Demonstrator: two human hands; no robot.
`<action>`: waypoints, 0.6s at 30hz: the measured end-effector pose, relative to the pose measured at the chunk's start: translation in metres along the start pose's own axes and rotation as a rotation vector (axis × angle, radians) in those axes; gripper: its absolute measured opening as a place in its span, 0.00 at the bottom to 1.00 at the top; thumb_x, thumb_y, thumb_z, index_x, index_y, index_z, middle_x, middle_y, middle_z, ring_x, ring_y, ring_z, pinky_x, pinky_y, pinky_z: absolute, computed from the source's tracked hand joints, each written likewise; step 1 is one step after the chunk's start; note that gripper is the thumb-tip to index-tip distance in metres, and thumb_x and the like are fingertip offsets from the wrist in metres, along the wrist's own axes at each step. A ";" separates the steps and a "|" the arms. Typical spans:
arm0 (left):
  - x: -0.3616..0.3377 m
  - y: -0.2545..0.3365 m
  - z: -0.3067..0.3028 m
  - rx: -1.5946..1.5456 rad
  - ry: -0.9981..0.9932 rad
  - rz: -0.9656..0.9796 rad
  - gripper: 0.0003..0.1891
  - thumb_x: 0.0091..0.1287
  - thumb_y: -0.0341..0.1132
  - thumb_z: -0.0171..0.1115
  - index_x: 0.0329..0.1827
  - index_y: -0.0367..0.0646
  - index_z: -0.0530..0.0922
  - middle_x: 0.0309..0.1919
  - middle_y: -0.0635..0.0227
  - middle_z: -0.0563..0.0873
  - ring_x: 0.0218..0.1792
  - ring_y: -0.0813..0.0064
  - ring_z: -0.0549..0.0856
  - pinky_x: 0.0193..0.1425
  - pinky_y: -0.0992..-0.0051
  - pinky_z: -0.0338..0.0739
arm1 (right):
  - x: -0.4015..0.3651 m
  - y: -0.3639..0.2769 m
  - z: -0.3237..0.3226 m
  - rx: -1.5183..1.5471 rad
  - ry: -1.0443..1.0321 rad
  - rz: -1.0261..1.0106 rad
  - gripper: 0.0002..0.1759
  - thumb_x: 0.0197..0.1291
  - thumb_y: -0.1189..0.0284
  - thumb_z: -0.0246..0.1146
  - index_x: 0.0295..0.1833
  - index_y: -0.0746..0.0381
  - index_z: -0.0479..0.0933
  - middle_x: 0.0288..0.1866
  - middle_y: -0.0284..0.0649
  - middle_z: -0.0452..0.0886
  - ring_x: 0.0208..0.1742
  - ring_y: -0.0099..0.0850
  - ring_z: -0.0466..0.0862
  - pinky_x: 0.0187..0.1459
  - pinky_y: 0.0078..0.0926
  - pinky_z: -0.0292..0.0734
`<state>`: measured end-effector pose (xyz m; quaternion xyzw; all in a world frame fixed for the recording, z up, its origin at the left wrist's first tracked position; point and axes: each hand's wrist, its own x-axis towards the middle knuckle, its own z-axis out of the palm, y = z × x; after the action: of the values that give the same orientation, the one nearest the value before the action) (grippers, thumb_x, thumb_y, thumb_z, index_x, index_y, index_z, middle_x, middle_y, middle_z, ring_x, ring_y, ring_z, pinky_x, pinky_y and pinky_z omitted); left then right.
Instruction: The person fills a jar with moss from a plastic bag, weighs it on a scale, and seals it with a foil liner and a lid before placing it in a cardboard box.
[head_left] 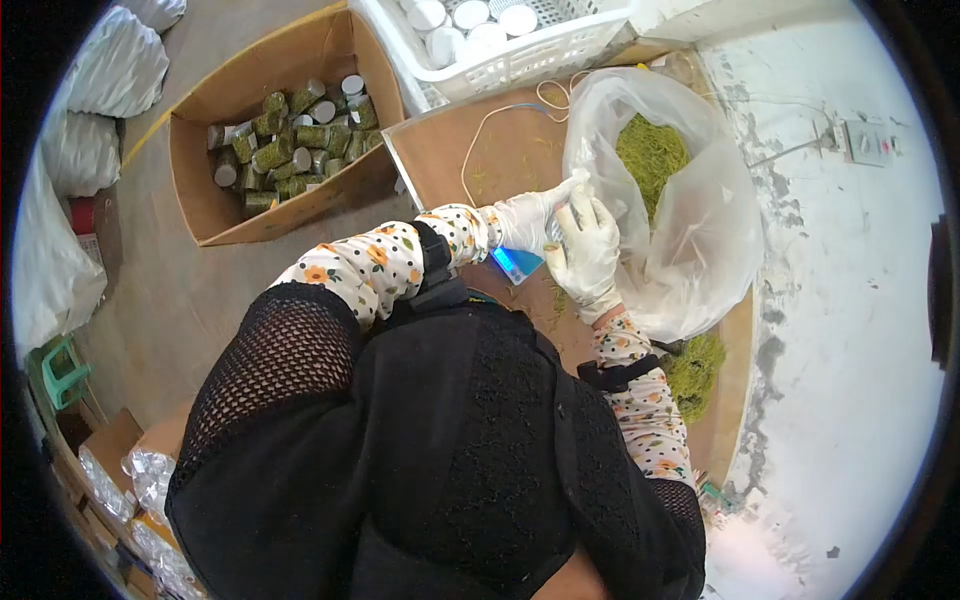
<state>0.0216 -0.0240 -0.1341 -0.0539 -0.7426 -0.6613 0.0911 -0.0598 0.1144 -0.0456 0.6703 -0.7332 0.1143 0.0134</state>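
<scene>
Fingers (598, 222) of my left hand (530, 222) and right hand (585, 258) pinch a small jar (566, 214); I judge it light, slick, best held by its sides.

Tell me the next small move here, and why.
Probably the right hand should reach deeper into the clear bag for more green material. It meets the left hand at the bag's mouth; what they grip is hidden. Jars filled with similar green lie in the cardboard box.

It was a small packing workshop: a cardboard box (215, 195) of filled jars (290, 140), a white crate (520, 55), sacks (110, 65) on concrete floor (170, 300)
</scene>
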 end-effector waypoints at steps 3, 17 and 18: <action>0.014 -0.016 0.008 -0.388 -0.066 -0.048 0.65 0.50 0.35 0.81 0.82 0.53 0.37 0.66 0.62 0.75 0.67 0.69 0.74 0.71 0.68 0.68 | -0.002 0.007 0.004 0.004 -0.027 -0.111 0.26 0.44 0.62 0.70 0.52 0.59 0.80 0.69 0.51 0.71 0.65 0.53 0.71 0.62 0.50 0.69; 0.001 -0.012 -0.011 0.043 -0.119 -0.072 0.66 0.46 0.37 0.82 0.81 0.45 0.39 0.57 0.53 0.82 0.58 0.59 0.83 0.62 0.67 0.76 | -0.004 0.021 0.014 0.148 -0.022 0.067 0.31 0.44 0.70 0.70 0.58 0.63 0.77 0.69 0.55 0.70 0.62 0.52 0.72 0.63 0.44 0.69; -0.001 -0.011 -0.014 0.045 -0.127 -0.129 0.64 0.45 0.36 0.82 0.81 0.44 0.42 0.57 0.53 0.82 0.58 0.59 0.83 0.62 0.67 0.76 | -0.003 0.018 0.012 0.127 -0.031 0.043 0.31 0.44 0.70 0.70 0.58 0.62 0.77 0.70 0.56 0.68 0.63 0.53 0.71 0.63 0.44 0.69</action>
<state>0.0209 -0.0391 -0.1436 -0.0458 -0.7634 -0.6443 0.0024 -0.0757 0.1166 -0.0606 0.6557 -0.7386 0.1505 -0.0428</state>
